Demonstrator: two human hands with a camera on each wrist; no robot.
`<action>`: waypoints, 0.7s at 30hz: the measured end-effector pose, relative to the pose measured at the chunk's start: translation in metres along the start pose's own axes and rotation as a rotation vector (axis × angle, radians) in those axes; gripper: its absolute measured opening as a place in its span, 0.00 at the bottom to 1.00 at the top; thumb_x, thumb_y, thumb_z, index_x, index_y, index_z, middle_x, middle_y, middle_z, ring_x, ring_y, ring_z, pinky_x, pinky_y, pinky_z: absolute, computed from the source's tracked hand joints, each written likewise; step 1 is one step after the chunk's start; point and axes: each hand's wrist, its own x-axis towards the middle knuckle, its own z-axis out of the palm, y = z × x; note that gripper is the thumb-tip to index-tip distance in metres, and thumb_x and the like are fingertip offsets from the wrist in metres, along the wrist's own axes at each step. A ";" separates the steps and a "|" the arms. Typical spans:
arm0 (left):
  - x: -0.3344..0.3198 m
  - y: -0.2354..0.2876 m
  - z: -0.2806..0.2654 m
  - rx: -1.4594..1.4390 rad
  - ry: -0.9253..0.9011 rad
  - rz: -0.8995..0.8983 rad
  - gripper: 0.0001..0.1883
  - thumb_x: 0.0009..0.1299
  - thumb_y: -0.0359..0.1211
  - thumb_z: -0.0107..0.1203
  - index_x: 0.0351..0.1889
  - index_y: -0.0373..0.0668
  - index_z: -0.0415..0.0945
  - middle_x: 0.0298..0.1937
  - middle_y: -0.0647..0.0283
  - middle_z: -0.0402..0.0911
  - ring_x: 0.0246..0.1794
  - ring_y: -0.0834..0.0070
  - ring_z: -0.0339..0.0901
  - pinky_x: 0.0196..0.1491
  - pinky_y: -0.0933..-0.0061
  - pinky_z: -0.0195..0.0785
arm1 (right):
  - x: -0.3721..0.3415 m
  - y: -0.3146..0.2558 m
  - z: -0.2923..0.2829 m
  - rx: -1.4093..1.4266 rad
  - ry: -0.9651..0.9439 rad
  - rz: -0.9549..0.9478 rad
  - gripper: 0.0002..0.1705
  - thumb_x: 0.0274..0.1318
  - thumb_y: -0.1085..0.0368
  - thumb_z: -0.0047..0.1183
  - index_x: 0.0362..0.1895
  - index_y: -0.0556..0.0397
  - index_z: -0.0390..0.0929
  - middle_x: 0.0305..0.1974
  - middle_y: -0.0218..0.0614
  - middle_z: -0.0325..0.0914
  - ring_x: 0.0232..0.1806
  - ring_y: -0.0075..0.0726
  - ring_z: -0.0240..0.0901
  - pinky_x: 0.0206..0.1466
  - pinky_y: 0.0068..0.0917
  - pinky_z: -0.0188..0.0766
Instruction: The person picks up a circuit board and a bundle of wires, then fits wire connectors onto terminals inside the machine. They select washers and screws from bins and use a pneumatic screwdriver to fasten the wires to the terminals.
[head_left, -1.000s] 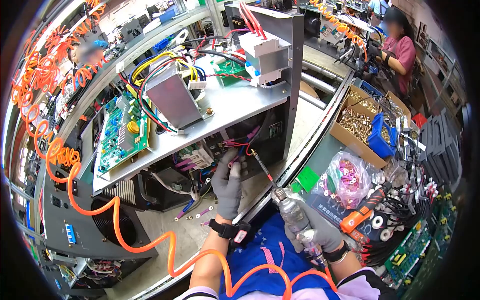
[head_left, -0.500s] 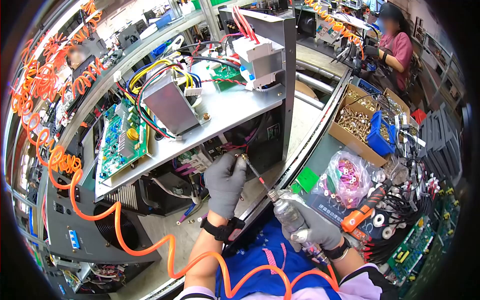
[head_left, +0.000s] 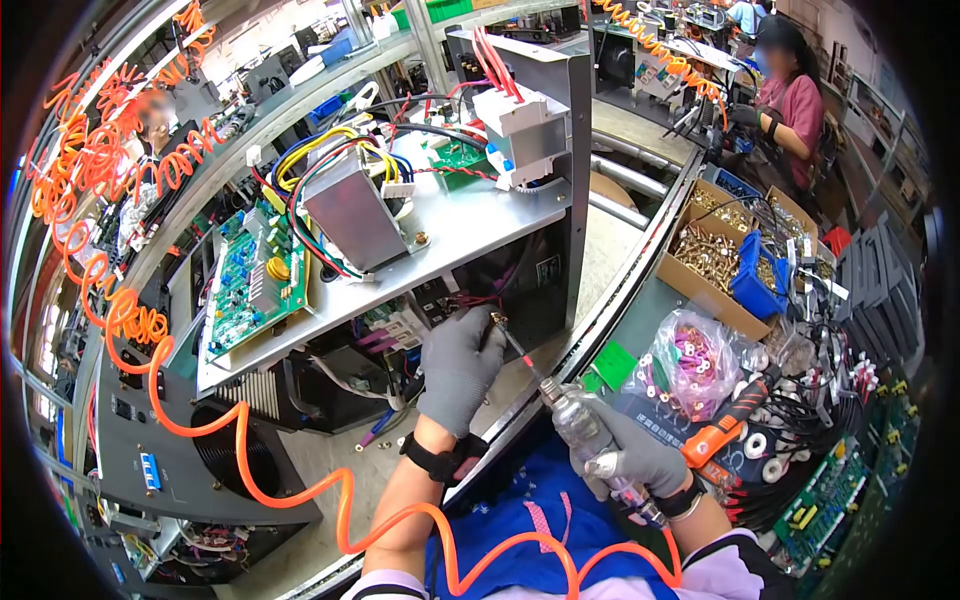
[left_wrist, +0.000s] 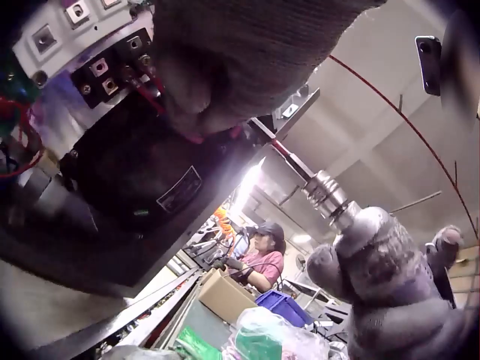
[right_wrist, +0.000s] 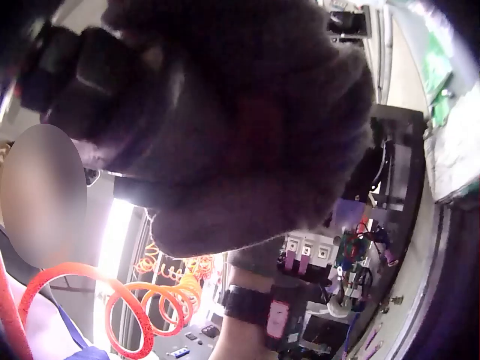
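My gloved right hand (head_left: 635,450) grips an air screwdriver (head_left: 585,425) in a clear wrap, with the orange hose (head_left: 500,545) running from its rear. Its long bit (head_left: 522,352) points up and left, a brass-coloured screw (head_left: 497,318) at the tip. Right beside that tip, my gloved left hand (head_left: 460,365) curls its fingers round a purple-sleeved wire terminal (left_wrist: 195,139), mostly hidden by the glove. Red wires (left_wrist: 154,97) run from near these fingers to a black terminal block (left_wrist: 112,71) inside the dark cabinet. The right wrist view is mostly dark glove.
A metal shelf (head_left: 480,225) with a transformer (head_left: 355,215) and a green circuit board (head_left: 255,285) overhangs my left hand. On the right are a carton of screws (head_left: 705,250), a blue bin (head_left: 755,280), a bag of purple terminals (head_left: 695,355) and an orange-handled tool (head_left: 730,420). Another person (head_left: 790,110) sits beyond.
My left hand has moved up and right to the bit's tip, its back now turned towards the head camera. The screwdriver has shifted slightly down and left, still in my right hand.
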 end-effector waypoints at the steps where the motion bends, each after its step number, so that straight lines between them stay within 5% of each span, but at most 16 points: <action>1: -0.001 0.004 0.001 -0.035 0.032 0.006 0.10 0.62 0.34 0.63 0.33 0.36 0.81 0.23 0.50 0.76 0.23 0.58 0.77 0.29 0.64 0.67 | 0.000 0.001 0.000 0.021 -0.009 -0.005 0.59 0.38 0.57 0.67 0.75 0.53 0.49 0.30 0.41 0.70 0.19 0.33 0.71 0.22 0.24 0.67; 7: -0.014 -0.001 0.027 -0.175 0.244 -0.100 0.10 0.69 0.35 0.62 0.40 0.36 0.81 0.26 0.57 0.78 0.24 0.72 0.74 0.31 0.71 0.68 | 0.002 -0.003 0.014 0.133 -0.087 -0.061 0.46 0.45 0.55 0.64 0.66 0.56 0.57 0.30 0.40 0.72 0.18 0.32 0.72 0.19 0.26 0.68; 10: -0.021 -0.003 0.044 -0.277 0.425 -0.155 0.12 0.67 0.39 0.63 0.39 0.39 0.82 0.30 0.54 0.79 0.26 0.62 0.77 0.31 0.67 0.68 | 0.008 0.001 0.018 0.128 -0.094 -0.010 0.41 0.47 0.52 0.62 0.62 0.56 0.60 0.30 0.39 0.73 0.18 0.31 0.72 0.18 0.26 0.69; 11: -0.026 -0.008 0.053 -0.250 0.481 -0.125 0.12 0.70 0.37 0.61 0.42 0.38 0.81 0.30 0.58 0.81 0.27 0.70 0.77 0.31 0.72 0.69 | 0.010 0.004 0.020 0.111 -0.090 0.031 0.41 0.47 0.51 0.62 0.61 0.56 0.61 0.30 0.39 0.73 0.18 0.31 0.72 0.18 0.26 0.69; 15: -0.038 -0.009 0.068 -1.128 0.389 -0.622 0.12 0.75 0.35 0.56 0.49 0.37 0.79 0.38 0.59 0.84 0.34 0.77 0.80 0.36 0.77 0.76 | 0.018 0.003 0.040 0.180 -0.023 0.068 0.36 0.49 0.50 0.61 0.57 0.56 0.64 0.30 0.37 0.73 0.19 0.29 0.71 0.22 0.26 0.71; 21: -0.035 -0.039 0.079 -1.370 0.397 -0.574 0.14 0.74 0.35 0.58 0.50 0.34 0.78 0.42 0.55 0.84 0.35 0.74 0.81 0.35 0.75 0.77 | 0.041 -0.012 0.052 0.095 -0.017 0.073 0.30 0.52 0.48 0.57 0.48 0.60 0.67 0.24 0.36 0.72 0.18 0.27 0.70 0.22 0.24 0.70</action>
